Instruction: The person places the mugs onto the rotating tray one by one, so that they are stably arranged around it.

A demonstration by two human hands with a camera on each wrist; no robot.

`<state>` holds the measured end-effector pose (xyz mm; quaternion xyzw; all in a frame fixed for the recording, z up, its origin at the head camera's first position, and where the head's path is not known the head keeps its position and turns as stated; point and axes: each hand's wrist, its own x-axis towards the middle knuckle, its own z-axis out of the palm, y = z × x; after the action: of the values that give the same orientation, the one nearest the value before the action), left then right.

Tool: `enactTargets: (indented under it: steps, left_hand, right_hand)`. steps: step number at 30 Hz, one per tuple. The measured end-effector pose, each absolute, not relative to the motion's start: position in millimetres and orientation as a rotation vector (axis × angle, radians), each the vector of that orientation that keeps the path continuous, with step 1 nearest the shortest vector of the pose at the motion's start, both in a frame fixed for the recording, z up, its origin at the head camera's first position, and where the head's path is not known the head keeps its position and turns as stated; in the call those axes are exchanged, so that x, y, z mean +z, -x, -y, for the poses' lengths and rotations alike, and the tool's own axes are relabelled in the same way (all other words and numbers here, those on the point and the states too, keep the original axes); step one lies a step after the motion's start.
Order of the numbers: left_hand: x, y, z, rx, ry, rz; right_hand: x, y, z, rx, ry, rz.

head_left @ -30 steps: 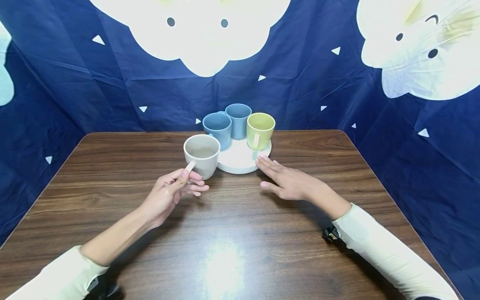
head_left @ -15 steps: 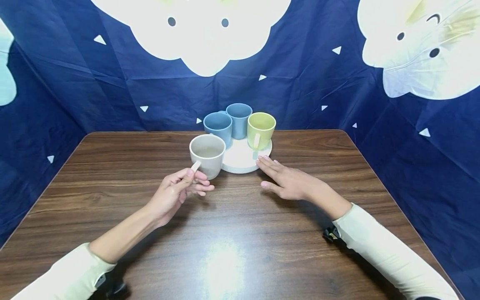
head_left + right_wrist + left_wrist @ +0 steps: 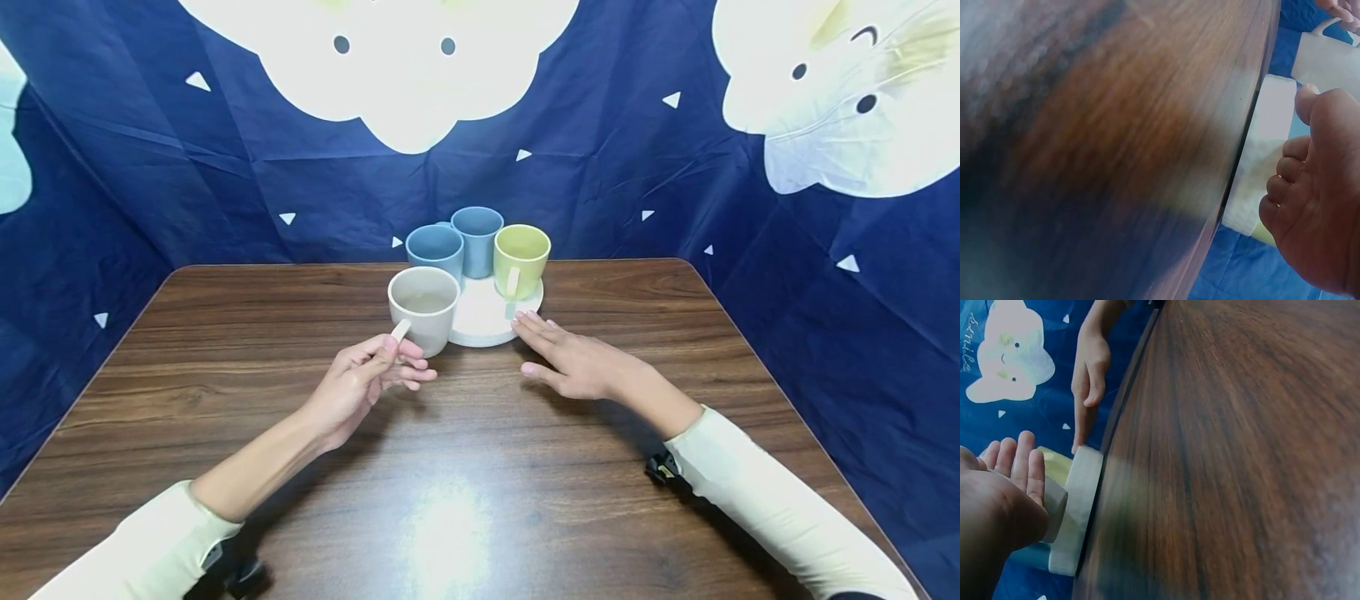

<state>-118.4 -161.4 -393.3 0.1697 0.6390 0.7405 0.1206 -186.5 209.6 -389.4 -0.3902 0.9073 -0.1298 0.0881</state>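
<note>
In the head view my left hand [image 3: 352,387] pinches the handle of a light grey mug [image 3: 423,312] between thumb and fingers. The mug is upright and off the table, overlapping the left front edge of a round white tray [image 3: 483,321]. On that tray stand two blue mugs [image 3: 477,242] and a green mug [image 3: 522,254], the nearer blue one partly hidden by the grey mug. My right hand [image 3: 581,365] has straight fingers, their tips at the tray's right front rim. The right wrist view shows the thick side of the tray [image 3: 1266,119] beside this hand.
A brown wooden table [image 3: 450,433] carries everything, its far edge just behind the tray. Behind it hangs a dark blue cloth [image 3: 315,183] with white cloud shapes. A bright light reflection lies on the tabletop near the front.
My left hand has carried the grey mug to the right, so that it overlaps the tray more. My right hand, the tray and the other mugs have stayed put.
</note>
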Motion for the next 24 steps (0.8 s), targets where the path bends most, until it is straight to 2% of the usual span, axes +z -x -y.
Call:
enactTargets:
  steps: [24]
  left_hand:
    - [-375.2, 130.5, 143.6, 2.187, -0.532, -1.843]
  right_hand:
    - [-390.5, 187.3, -210.0, -0.375, 1.161, -2.712]
